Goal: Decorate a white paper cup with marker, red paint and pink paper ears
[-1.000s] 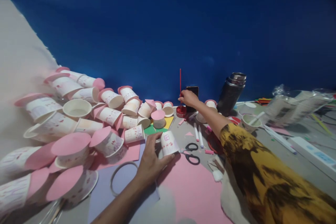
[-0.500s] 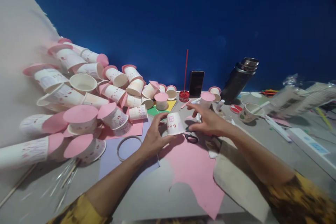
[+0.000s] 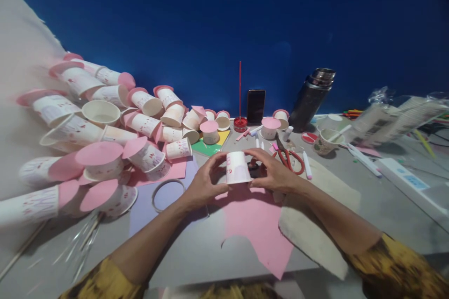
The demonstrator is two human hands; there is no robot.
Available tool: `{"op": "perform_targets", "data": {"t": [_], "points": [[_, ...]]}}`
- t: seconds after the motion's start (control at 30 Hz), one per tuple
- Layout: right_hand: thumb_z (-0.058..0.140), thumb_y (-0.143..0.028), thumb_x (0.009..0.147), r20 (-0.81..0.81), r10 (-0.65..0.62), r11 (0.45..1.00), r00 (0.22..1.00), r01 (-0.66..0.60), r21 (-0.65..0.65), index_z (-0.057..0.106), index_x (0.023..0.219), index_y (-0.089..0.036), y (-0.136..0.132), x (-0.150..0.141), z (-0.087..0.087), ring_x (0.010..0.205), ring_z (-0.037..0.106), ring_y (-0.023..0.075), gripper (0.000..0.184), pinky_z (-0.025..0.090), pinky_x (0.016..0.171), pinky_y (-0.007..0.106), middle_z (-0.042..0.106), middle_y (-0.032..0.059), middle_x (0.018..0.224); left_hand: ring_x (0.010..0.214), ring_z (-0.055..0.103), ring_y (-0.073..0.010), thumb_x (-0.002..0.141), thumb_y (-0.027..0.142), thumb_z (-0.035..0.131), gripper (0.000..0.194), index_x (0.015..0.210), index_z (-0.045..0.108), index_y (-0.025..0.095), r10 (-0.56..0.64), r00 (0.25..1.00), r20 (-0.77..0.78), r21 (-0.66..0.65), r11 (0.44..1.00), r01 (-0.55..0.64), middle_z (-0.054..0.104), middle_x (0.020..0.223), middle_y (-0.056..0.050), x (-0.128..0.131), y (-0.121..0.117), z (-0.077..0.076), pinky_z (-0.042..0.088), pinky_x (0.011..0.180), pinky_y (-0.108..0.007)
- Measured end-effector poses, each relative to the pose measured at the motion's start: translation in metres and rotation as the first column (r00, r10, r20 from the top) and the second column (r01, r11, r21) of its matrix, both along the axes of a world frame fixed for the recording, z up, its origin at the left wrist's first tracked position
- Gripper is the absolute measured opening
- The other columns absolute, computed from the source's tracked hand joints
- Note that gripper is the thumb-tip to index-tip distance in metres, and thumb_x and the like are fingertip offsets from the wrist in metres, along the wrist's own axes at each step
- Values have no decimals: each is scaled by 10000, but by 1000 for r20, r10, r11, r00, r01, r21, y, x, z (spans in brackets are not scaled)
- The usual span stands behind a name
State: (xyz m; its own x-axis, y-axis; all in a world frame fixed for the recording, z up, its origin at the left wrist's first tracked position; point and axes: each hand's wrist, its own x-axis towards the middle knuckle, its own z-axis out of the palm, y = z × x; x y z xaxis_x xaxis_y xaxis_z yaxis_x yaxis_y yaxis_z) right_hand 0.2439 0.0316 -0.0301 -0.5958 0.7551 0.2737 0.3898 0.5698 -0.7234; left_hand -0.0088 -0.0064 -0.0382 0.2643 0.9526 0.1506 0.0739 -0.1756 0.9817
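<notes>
An upturned white paper cup (image 3: 237,167) with small red marks stands on a pink paper sheet (image 3: 257,224) in the middle of the table. My left hand (image 3: 205,181) grips its left side with curled fingers. Curved around the cup's right side is my right hand (image 3: 271,172), its fingertips on the cup's top edge. Both hands hold the same cup.
A heap of paper cups with pink lids (image 3: 101,140) fills the left. Red-handled scissors (image 3: 290,156), markers (image 3: 307,164), a red glue pot with an upright stick (image 3: 240,124), a phone (image 3: 256,106) and a steel flask (image 3: 310,98) sit behind. A tape ring (image 3: 167,194) lies left.
My right hand left the glue pot at the back, came toward me and closed on the cup's right side. The left hand kept hold of the cup throughout.
</notes>
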Motion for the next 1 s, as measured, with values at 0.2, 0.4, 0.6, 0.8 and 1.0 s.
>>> {"op": "perform_targets", "data": {"t": [0.2,0.4,0.6,0.8,1.0], "points": [[860,-286,776,-24,-101,978,995,103,182,506,1483,-269,5,3,-11,1401,531,355,791,478,1136,548,555,152,1494,1479,485,-342,728,209,844,882,1512,476,375,49,990,-136,151,988,-28,483,1610,-107,-3,-4,1,458,1186,-599],[846,-300,817,-11,-61,937,998,61,345,467,1491,-235,8,-1,-28,1368,555,354,776,477,1132,579,578,189,1445,1508,436,-337,754,230,802,906,1557,399,355,123,936,-328,283,959,-26,418,1620,-108,-8,-2,-6,421,1216,-566],[819,-366,878,49,-97,886,994,64,460,447,1486,-230,0,-6,-26,1335,579,349,726,543,1074,551,582,205,1422,1489,460,-338,816,219,744,701,1470,499,280,178,896,-406,397,918,-2,512,1539,-135,-7,3,-12,352,1262,-566],[775,-358,920,90,-153,837,984,81,541,445,1489,-243,-5,-13,-27,1299,593,344,669,562,1042,539,586,192,1424,1471,451,-355,801,337,807,899,1564,329,333,213,920,-328,308,945,-109,453,1564,-143,-3,0,-15,430,1184,-609],[716,-413,963,152,-203,828,967,87,554,493,1474,-226,-3,-29,-30,1258,596,347,588,542,1029,554,591,206,1426,1435,465,-350,833,390,767,814,1543,371,376,274,921,-277,272,942,-199,442,1502,-116,0,-3,-15,431,1181,-629]]}}
